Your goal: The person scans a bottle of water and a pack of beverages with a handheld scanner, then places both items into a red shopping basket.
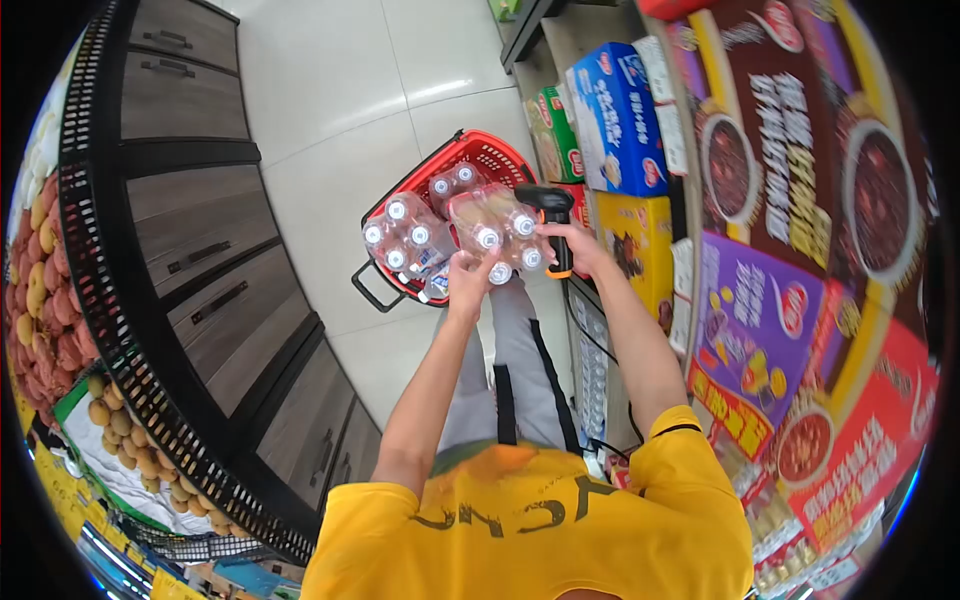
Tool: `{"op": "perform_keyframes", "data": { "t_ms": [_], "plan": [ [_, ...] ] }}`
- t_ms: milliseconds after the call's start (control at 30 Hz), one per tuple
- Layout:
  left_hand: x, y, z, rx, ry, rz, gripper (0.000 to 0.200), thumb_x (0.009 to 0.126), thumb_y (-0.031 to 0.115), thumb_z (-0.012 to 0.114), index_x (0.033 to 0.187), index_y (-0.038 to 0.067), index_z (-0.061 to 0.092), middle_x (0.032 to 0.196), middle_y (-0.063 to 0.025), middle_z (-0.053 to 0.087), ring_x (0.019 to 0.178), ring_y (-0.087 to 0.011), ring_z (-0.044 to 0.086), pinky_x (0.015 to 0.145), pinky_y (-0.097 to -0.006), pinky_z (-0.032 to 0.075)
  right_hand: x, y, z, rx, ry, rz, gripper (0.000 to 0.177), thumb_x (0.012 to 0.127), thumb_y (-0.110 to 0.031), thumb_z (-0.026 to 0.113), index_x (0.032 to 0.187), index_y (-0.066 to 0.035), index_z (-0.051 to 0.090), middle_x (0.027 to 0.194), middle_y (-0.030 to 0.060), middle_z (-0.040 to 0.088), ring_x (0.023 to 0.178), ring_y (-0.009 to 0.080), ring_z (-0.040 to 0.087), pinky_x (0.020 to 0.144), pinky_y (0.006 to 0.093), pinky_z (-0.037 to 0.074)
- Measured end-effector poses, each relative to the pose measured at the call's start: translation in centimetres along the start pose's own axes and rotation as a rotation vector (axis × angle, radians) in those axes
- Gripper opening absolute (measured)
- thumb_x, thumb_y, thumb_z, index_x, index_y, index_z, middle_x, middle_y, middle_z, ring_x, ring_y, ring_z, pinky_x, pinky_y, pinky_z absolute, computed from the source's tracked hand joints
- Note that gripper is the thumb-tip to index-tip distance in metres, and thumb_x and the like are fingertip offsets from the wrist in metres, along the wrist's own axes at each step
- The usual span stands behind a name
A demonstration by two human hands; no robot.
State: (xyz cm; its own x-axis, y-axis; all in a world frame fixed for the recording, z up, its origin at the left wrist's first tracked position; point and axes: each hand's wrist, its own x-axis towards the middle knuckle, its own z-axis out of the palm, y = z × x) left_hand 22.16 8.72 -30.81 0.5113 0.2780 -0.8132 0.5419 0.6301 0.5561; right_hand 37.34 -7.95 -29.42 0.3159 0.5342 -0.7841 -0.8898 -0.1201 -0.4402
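Note:
In the head view, my left hand (474, 281) is closed on the near corner of a shrink-wrapped pack of bottles (476, 212) with white caps, held over a red shopping basket (511, 150). My right hand (577, 247) is wrapped around the handle of a black and orange barcode scanner (545, 199), its fingertips at the pack's right side. A cable hangs from the scanner towards the shelf. Inside the basket lie more capped bottles (398, 236), partly hidden by the held pack. The basket's black handle (372, 289) sticks out at the left.
Shelves on the right hold a blue box (618, 118), a yellow box (640, 250) and large printed cartons (770, 130). Dark wooden drawers (215, 210) stand left, below a black mesh rim with red-yellow fruit (50, 300) and brown fruit (140, 445). White floor tiles (330, 70) lie between.

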Motion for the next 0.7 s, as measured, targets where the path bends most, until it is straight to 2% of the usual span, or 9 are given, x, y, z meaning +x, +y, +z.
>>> {"op": "perform_keyframes", "data": {
  "t_ms": [100, 133, 233, 367, 400, 500, 600, 700],
  "plan": [
    [4.3, 1.0, 0.2, 0.030, 0.100, 0.079, 0.044, 0.082, 0.033, 0.078, 0.105, 0.007, 0.050, 0.098, -0.0045, 0.060, 0.091, -0.0137, 0.059, 0.070, -0.0315, 0.052, 6.5, -1.2, -0.8, -0.115, -0.002, 0.017, 0.021, 0.083, -0.020, 0.070, 0.091, -0.007, 0.056, 0.057, 0.0053, 0.054, 0.045, 0.0145, 0.051, 0.041, 0.0286, 0.040],
    [6.0, 0.3, 0.3, -0.049, 0.142, 0.111, 0.049, 0.078, 0.032, 0.082, 0.098, 0.004, 0.046, 0.090, -0.0051, 0.053, 0.076, -0.0121, 0.055, 0.056, -0.0253, 0.048, 7.4, -2.0, -0.4, -0.119, -0.003, -0.008, 0.023, 0.082, -0.019, 0.072, 0.092, -0.008, 0.055, 0.057, 0.0052, 0.054, 0.044, 0.0142, 0.051, 0.041, 0.0290, 0.040],
    [7.6, 0.1, 0.7, 0.025, 0.237, 0.100, 0.049, 0.079, 0.033, 0.081, 0.099, 0.003, 0.047, 0.091, -0.0058, 0.054, 0.073, -0.0119, 0.054, 0.055, -0.0250, 0.046, 10.2, -2.9, -0.5, -0.211, 0.005, 0.005, 0.023, 0.081, -0.017, 0.073, 0.092, -0.008, 0.054, 0.057, 0.0048, 0.053, 0.044, 0.0140, 0.050, 0.041, 0.0285, 0.039],
    [9.2, -0.8, 0.5, -0.113, 0.265, 0.135, 0.045, 0.083, 0.034, 0.077, 0.099, 0.002, 0.049, 0.093, -0.0074, 0.056, 0.070, -0.0112, 0.052, 0.054, -0.0240, 0.045, 11.9, -4.5, 0.8, -0.246, -0.058, 0.024, 0.020, 0.082, -0.015, 0.071, 0.090, -0.007, 0.055, 0.056, 0.0043, 0.053, 0.043, 0.0132, 0.049, 0.040, 0.0287, 0.039],
    [8.7, -0.1, 0.8, -0.167, 0.241, 0.087, 0.045, 0.086, 0.033, 0.074, 0.104, 0.000, 0.050, 0.096, -0.0078, 0.058, 0.075, -0.0118, 0.054, 0.060, -0.0236, 0.046, 12.4, -4.8, 0.9, -0.278, -0.064, 0.044, 0.018, 0.083, -0.015, 0.070, 0.090, -0.007, 0.055, 0.055, 0.0041, 0.053, 0.042, 0.0131, 0.049, 0.040, 0.0285, 0.039],
    [9.3, -1.1, 1.1, -0.243, 0.274, 0.194, 0.052, 0.087, 0.033, 0.073, 0.117, -0.003, 0.050, 0.104, -0.0110, 0.059, 0.090, -0.0137, 0.056, 0.074, -0.0246, 0.048, 13.2, -5.3, 2.0, -0.388, -0.039, 0.049, 0.018, 0.085, -0.016, 0.068, 0.093, -0.005, 0.055, 0.054, 0.0043, 0.051, 0.041, 0.0132, 0.047, 0.040, 0.0276, 0.036],
    [9.8, -1.3, 1.4, -0.175, 0.363, 0.220, 0.061, 0.089, 0.031, 0.070, 0.128, -0.008, 0.044, 0.114, -0.0152, 0.058, 0.105, -0.0168, 0.054, 0.087, -0.0282, 0.046, 13.5, -5.5, 2.6, -0.357, -0.032, 0.056, 0.018, 0.084, -0.014, 0.070, 0.092, -0.005, 0.056, 0.060, 0.0038, 0.054, 0.043, 0.0119, 0.050, 0.039, 0.0272, 0.037],
    [8.5, -0.2, 2.1, -0.347, 0.270, 0.212, 0.066, 0.090, 0.030, 0.070, 0.131, -0.011, 0.040, 0.120, -0.0178, 0.056, 0.110, -0.0195, 0.053, 0.093, -0.0303, 0.044, 13.9, -5.5, 2.9, -0.347, -0.011, 0.065, 0.018, 0.081, -0.015, 0.072, 0.088, -0.007, 0.057, 0.056, 0.0040, 0.054, 0.043, 0.0131, 0.050, 0.041, 0.0288, 0.040]
  ]
}}
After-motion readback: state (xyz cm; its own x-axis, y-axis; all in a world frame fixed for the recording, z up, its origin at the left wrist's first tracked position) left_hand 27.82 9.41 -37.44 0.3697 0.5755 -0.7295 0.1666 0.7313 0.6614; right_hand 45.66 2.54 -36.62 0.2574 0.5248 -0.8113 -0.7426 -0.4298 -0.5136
